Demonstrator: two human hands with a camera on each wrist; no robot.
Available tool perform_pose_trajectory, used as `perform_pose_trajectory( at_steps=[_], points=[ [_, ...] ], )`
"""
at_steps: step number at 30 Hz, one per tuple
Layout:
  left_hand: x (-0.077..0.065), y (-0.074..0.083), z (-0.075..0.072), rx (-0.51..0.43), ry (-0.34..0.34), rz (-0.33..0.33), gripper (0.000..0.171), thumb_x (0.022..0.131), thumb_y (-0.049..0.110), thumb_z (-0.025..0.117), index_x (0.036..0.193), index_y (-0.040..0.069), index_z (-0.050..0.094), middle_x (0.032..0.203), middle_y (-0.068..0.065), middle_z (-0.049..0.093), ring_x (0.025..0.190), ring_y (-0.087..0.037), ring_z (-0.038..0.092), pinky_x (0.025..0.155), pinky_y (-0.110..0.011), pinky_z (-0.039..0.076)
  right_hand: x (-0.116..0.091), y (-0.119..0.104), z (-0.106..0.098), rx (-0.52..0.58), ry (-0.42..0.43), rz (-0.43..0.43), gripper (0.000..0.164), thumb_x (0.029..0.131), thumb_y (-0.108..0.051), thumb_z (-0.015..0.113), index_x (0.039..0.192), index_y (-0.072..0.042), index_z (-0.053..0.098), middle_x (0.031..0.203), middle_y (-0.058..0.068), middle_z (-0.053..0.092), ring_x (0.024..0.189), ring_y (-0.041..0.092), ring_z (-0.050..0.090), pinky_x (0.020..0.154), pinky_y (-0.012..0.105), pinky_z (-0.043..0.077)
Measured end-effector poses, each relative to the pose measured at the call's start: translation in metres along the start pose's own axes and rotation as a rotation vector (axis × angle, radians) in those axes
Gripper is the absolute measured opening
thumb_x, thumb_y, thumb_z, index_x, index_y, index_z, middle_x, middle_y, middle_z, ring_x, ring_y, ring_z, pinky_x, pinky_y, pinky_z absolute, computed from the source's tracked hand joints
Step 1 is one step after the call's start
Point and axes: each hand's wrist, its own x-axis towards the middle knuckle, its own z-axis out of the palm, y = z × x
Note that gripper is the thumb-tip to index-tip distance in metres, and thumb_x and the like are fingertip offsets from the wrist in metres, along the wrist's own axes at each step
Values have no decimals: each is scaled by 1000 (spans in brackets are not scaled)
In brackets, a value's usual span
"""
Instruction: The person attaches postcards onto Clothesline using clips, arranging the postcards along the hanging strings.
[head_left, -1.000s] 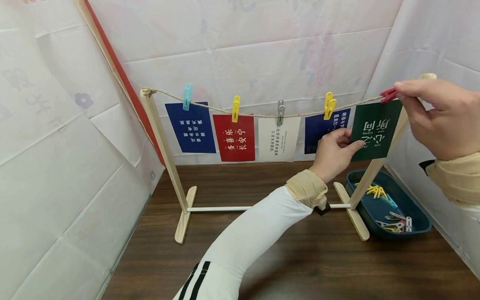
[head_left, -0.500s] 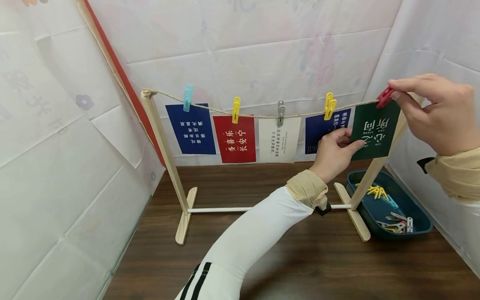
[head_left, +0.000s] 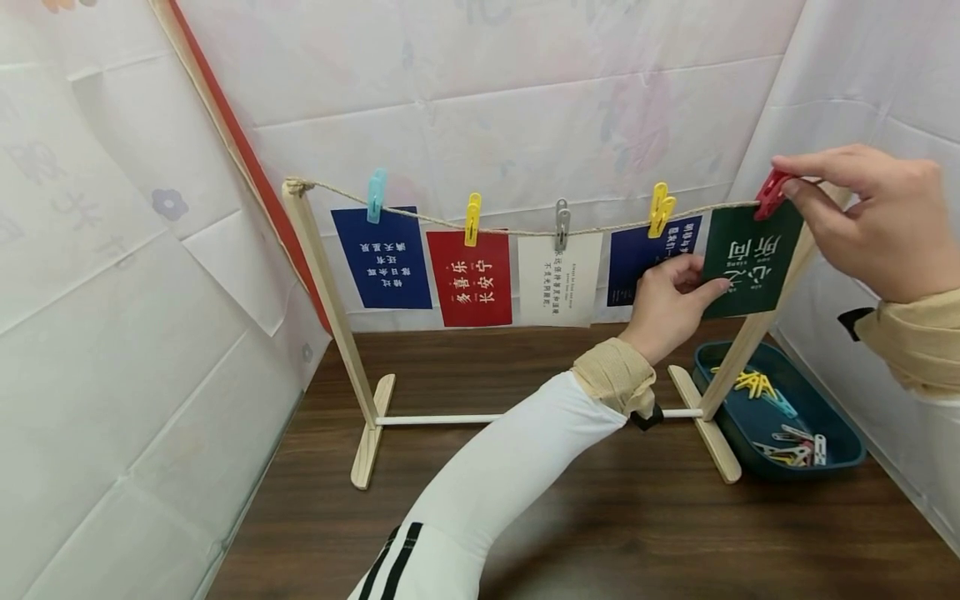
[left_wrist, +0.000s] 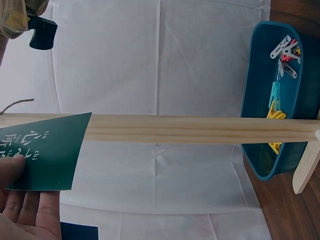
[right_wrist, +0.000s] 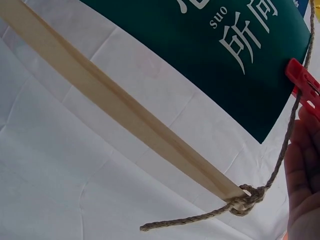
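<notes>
My left hand [head_left: 670,304] pinches the left edge of a green card [head_left: 752,262] with white characters, thumb in front and fingers behind. At the card's top edge my right hand [head_left: 873,217] pinches a red clothespin [head_left: 771,194]. In the right wrist view the red clothespin [right_wrist: 302,82] sits over the twine [right_wrist: 290,131] and the card's top edge. Left of the green card, a blue card [head_left: 624,271] hangs from the twine under a yellow clothespin [head_left: 661,210], partly hidden by my left hand.
A blue card [head_left: 381,257], a red card [head_left: 468,279] and a white card [head_left: 558,283] hang farther left by clothespins. The twine spans a wooden stand [head_left: 330,308]. Behind its right foot, a dark teal tray [head_left: 847,446] holds several clothespins.
My right hand has moved slightly left and brought the red clothespin from the card's top right corner farther in along its top edge. My left hand stays in place on the green card.
</notes>
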Motion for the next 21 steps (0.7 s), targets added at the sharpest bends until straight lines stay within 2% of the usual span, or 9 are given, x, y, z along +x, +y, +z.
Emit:
perform_pose_trajectory(
  at_steps=[4, 5, 8, 11, 14, 16, 18, 20, 21],
  points=[
    [0, 1, 0, 17, 3, -25, 25, 103, 17, 78, 123, 4, 75, 109, -8, 82, 85, 7, 62, 78, -5, 48, 3, 2, 0, 4, -24, -7, 32, 107, -5, 65, 137, 0, 72, 126, 35, 73, 92, -19, 36, 76, -5, 27],
    [0, 2, 0, 19, -1, -29, 25, 103, 17, 77, 124, 4, 74, 110, -8, 82, 85, 7, 62, 78, -5, 48, 4, 2, 1, 8, -30, -3, 32, 108, -6, 63, 138, 0, 71, 127, 35, 72, 93, -12, 43, 76, -5, 27],
    [-1, 1, 0, 26, -14, -33, 26, 103, 17, 77, 125, 4, 74, 111, -9, 82, 86, 6, 63, 79, -4, 48, 5, 3, 2, 9, -40, 12, 35, 110, -10, 59, 141, 0, 69, 131, 36, 71, 100, 17, 61, 80, -5, 25],
    [-1, 0, 0, 29, -19, -33, 27, 103, 18, 77, 125, 4, 73, 112, -9, 82, 86, 6, 63, 79, -4, 48, 4, 3, 3, -1, -41, 36, 38, 111, -14, 55, 144, -1, 68, 135, 35, 69, 107, 50, 60, 82, -5, 23],
    [-2, -2, 0, 22, -21, -32, 27, 103, 17, 77, 126, 3, 72, 113, -11, 81, 87, 5, 63, 78, -5, 48, 3, 3, 4, -14, -15, 24, 39, 110, -17, 55, 142, 0, 69, 135, 35, 69, 114, 53, 62, 90, -4, 25],
    [-2, -3, -1, 22, -20, -36, 28, 103, 17, 77, 127, 2, 72, 114, -11, 81, 87, 5, 64, 78, -5, 48, 2, 2, 4, -19, 7, 9, 39, 109, -18, 55, 139, 1, 71, 135, 33, 70, 117, 54, 63, 100, -1, 27],
    [-3, -4, -1, 19, -24, -39, 30, 103, 16, 77, 128, 2, 72, 115, -12, 81, 88, 4, 65, 78, -5, 49, 0, 1, 4, -18, 28, -3, 38, 108, -18, 57, 136, 4, 72, 135, 33, 70, 120, 55, 63, 114, 11, 34],
    [-4, -4, -2, 21, -30, -44, 30, 103, 16, 77, 130, 3, 72, 115, -11, 81, 89, 4, 65, 79, -5, 49, -2, -1, 3, -12, 45, -4, 38, 106, -17, 59, 133, 5, 73, 136, 32, 70, 122, 56, 63, 120, 22, 37],
    [-4, -4, -2, 23, -32, -47, 30, 103, 17, 77, 130, 3, 72, 114, -11, 81, 89, 4, 65, 78, -5, 49, -4, -2, 3, -6, 56, -6, 37, 106, -17, 59, 131, 6, 73, 135, 32, 70, 121, 56, 63, 121, 23, 38]
  ],
)
